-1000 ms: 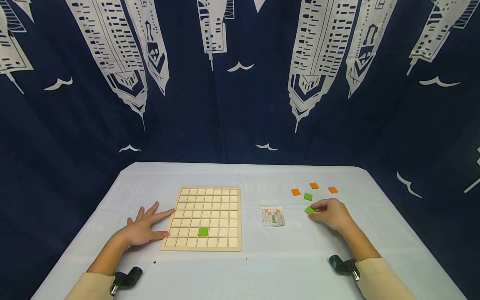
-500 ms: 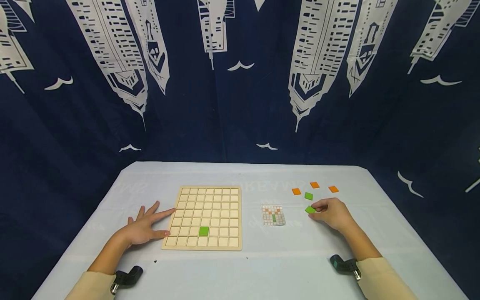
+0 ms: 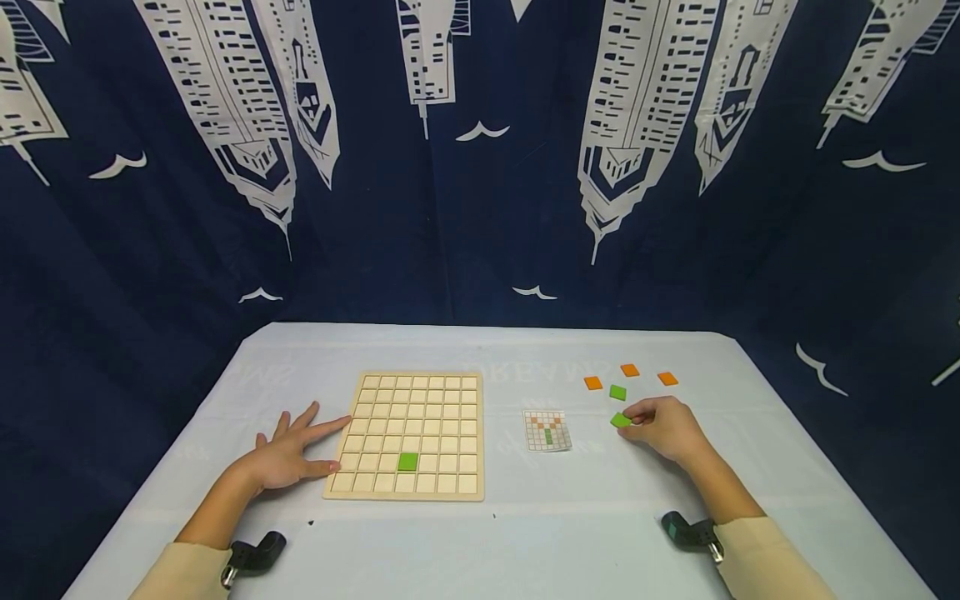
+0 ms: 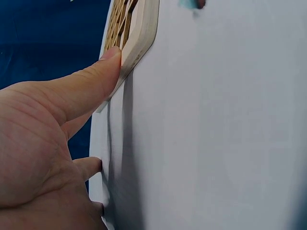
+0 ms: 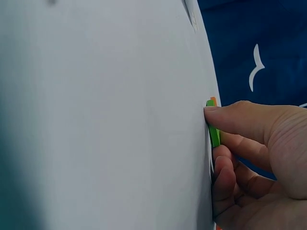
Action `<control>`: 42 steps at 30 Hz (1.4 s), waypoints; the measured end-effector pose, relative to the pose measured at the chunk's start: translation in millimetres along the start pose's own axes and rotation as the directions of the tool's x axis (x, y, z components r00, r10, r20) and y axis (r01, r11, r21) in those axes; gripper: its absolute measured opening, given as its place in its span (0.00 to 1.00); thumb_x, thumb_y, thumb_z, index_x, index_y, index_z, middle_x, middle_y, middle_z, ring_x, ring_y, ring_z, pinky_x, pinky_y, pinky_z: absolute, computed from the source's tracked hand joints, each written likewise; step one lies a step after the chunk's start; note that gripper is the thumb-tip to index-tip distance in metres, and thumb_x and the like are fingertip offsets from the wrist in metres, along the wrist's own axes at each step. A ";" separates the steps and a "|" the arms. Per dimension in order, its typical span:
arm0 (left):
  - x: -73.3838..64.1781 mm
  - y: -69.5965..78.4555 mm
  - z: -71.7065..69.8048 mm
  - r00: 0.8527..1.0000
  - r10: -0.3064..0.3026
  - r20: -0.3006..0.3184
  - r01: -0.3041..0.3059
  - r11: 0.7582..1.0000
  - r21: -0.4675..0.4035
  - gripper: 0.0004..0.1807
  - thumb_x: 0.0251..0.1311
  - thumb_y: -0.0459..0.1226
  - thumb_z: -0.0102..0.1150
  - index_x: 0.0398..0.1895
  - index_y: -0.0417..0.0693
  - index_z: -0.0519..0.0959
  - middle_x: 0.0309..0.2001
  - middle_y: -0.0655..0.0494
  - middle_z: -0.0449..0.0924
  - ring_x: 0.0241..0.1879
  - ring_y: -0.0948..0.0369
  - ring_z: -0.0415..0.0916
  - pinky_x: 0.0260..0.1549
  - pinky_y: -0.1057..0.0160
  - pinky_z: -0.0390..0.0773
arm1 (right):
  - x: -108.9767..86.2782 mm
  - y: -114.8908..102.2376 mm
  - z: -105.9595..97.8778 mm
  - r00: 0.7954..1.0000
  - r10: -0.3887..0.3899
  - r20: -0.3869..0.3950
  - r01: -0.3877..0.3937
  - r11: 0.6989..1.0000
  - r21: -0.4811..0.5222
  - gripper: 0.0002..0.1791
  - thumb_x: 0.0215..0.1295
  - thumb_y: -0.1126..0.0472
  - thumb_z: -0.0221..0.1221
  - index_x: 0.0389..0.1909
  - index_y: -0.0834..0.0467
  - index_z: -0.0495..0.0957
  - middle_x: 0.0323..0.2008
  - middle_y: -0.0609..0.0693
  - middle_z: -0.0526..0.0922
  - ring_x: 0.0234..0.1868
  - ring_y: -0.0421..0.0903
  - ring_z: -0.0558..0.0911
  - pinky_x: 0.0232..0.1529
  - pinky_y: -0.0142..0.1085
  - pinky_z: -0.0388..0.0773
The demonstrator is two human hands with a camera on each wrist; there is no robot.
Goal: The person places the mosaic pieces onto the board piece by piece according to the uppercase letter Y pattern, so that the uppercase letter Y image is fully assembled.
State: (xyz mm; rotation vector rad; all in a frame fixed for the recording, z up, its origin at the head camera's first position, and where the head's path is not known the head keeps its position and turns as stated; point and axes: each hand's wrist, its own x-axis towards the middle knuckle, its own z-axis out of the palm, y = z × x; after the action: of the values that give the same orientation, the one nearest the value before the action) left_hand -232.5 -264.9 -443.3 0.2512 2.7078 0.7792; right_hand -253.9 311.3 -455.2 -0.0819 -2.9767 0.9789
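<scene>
Curtain point(image 3: 450, 208): dark blue with white building and bird shapes, behind the board.
Surface point(image 3: 555, 533): white, under the board.
Board point(image 3: 431, 427): pale wood, divided into square cells.
Left hand point(image 3: 283, 461): fingers spread wide, thumb and 1 finger merely touching the board's left edge.
Right hand point(image 3: 666, 429): well right of the board, thumb and fingers curled in a pinch on 1 green tile point(image 3: 620, 420).
Card point(image 3: 547, 432): near the board's right edge, printed with an orange-and-green grid pattern.
Placed green tile point(image 3: 407, 462): inside the board, 2nd row from its near edge.
Loose green tile point(image 3: 617, 392): right of the board, near 3 orange tiles point(image 3: 630, 370).
</scene>
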 end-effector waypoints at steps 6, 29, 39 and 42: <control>-1.1 -0.1 0.0 1.000 -0.001 0.003 0.001 1.000 -0.010 0.46 0.54 0.57 0.72 0.77 0.60 0.66 0.81 0.28 0.34 0.75 0.21 0.20 0.59 0.14 0.23 | -1.1 0.3 0.3 1.000 -0.019 -0.007 0.018 1.000 -0.003 0.18 0.55 0.61 0.75 0.44 0.65 0.87 0.34 0.53 0.87 0.35 0.47 0.79 0.34 0.36 0.75; 0.2 -2.3 0.5 1.000 -0.011 -0.007 0.011 1.000 0.014 0.47 0.53 0.57 0.72 0.77 0.61 0.66 0.81 0.28 0.35 0.74 0.20 0.21 0.59 0.13 0.25 | -14.6 -4.1 1.0 0.997 -0.071 -0.007 0.072 0.996 0.058 0.19 0.56 0.60 0.75 0.46 0.65 0.86 0.34 0.51 0.89 0.32 0.43 0.81 0.30 0.31 0.77; 5.9 -14.8 6.0 0.999 0.017 -0.030 -0.017 1.000 -0.004 0.49 0.47 0.67 0.70 0.75 0.72 0.67 0.81 0.30 0.35 0.75 0.21 0.20 0.59 0.14 0.22 | -22.0 -8.5 3.4 0.995 -0.100 -0.023 0.101 0.992 0.073 0.18 0.55 0.61 0.75 0.45 0.62 0.87 0.34 0.50 0.89 0.32 0.43 0.80 0.30 0.30 0.76; 5.8 -14.0 5.5 0.999 0.021 -0.031 -0.022 1.000 -0.011 0.48 0.48 0.66 0.70 0.75 0.71 0.67 0.81 0.29 0.35 0.75 0.21 0.20 0.58 0.13 0.22 | -24.4 -11.1 3.5 0.994 -0.107 -0.028 0.109 0.991 0.078 0.17 0.55 0.61 0.75 0.45 0.62 0.88 0.34 0.50 0.89 0.32 0.43 0.79 0.29 0.30 0.75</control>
State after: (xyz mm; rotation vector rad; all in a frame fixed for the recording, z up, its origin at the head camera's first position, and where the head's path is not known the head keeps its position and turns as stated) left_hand -237.2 -272.4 -456.8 0.2683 2.7335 0.8102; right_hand -230.1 299.0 -451.1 0.0664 -2.8818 1.0730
